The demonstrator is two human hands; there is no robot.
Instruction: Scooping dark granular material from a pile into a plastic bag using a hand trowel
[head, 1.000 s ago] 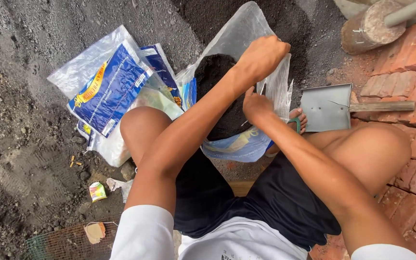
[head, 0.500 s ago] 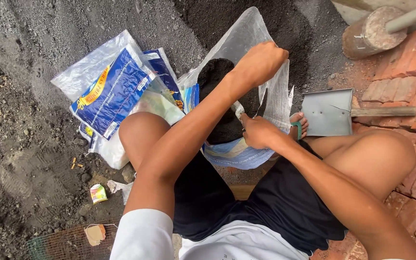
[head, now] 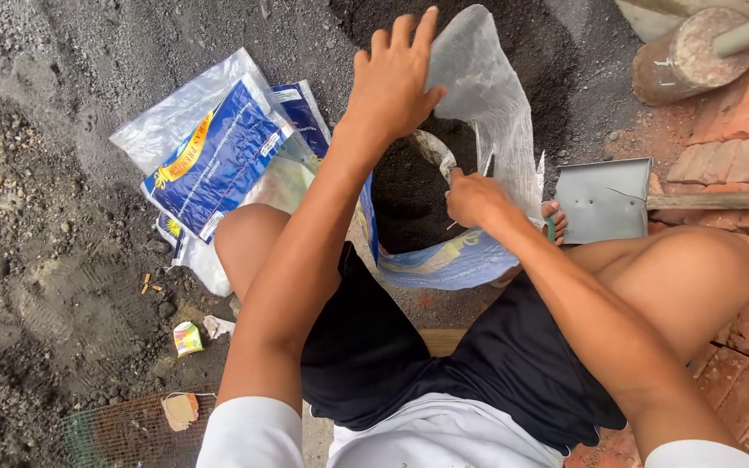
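Hands on clear plastic bag, left hand gripping top, right hand pinching rim, metal scoop beside, empty sacks left

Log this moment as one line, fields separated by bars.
left hand holds up clear bag flap | right hand grips bag rim | dark soil inside | metal scoop lying beside

Clear plastic bag, printed blue at its base, stands upright between the knees, mouth open, part-filled with dark soil.
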